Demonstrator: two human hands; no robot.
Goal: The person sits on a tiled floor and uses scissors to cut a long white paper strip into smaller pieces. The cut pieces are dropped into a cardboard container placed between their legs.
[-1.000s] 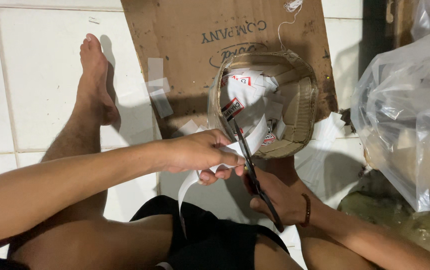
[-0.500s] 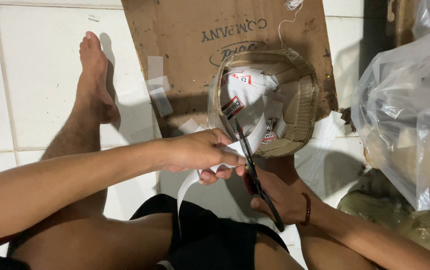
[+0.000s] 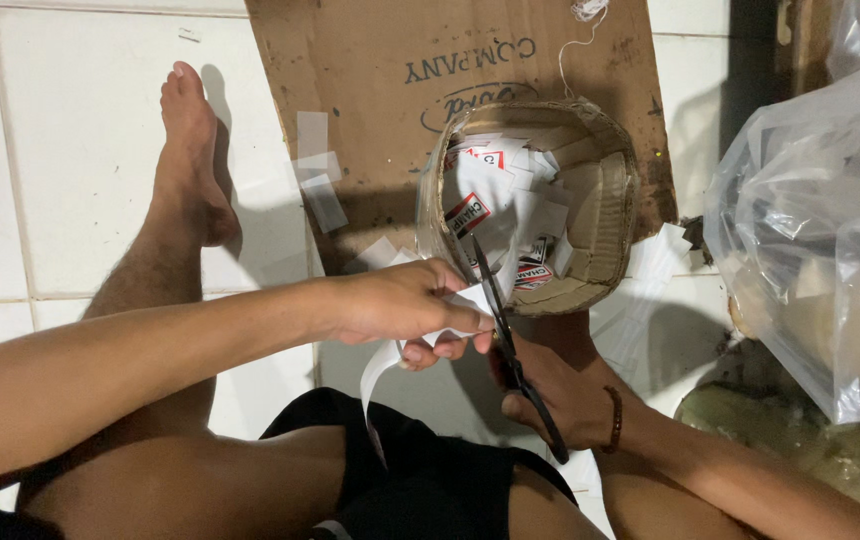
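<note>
- While the person is sitting on the white tiled floor (image 3: 80, 150), the left hand (image 3: 400, 300) is reaching across from the left, its fingers (image 3: 440, 345) pinching a white paper strip (image 3: 382, 365) near the strip's upper end.
- The paper strip is curling down from that grip and hanging over the black shorts (image 3: 430, 480), between the person's two legs.
- The right hand (image 3: 555, 395) is sitting just below and to the right of the left hand, its fingers closing around the handles of the dark scissors (image 3: 502, 335); a beaded bracelet (image 3: 614, 418) is circling its wrist.
- The scissors are pointing up and slightly to the left, the blades crossing the top of the strip right beside the left hand's fingertips; how far apart the blades are standing cannot be told.
- The blade tips are lying over the near rim of a round cardboard container (image 3: 605, 215), which is sitting on the floor directly beyond the hands.
- The container is holding a heap of small cut labels (image 3: 495, 195), white with red and black print.
- A flat sheet of brown cardboard (image 3: 370, 110) is lying under and behind the container.
- A few loose clear and white offcuts (image 3: 322, 190) are lying on the floor beside the cardboard's left edge.
- The person's bare left foot (image 3: 188, 150) is stretching out on the tiles, well to the left of the container.
- A bulging clear plastic bag (image 3: 820, 230) is standing at the right edge of the view.
</note>
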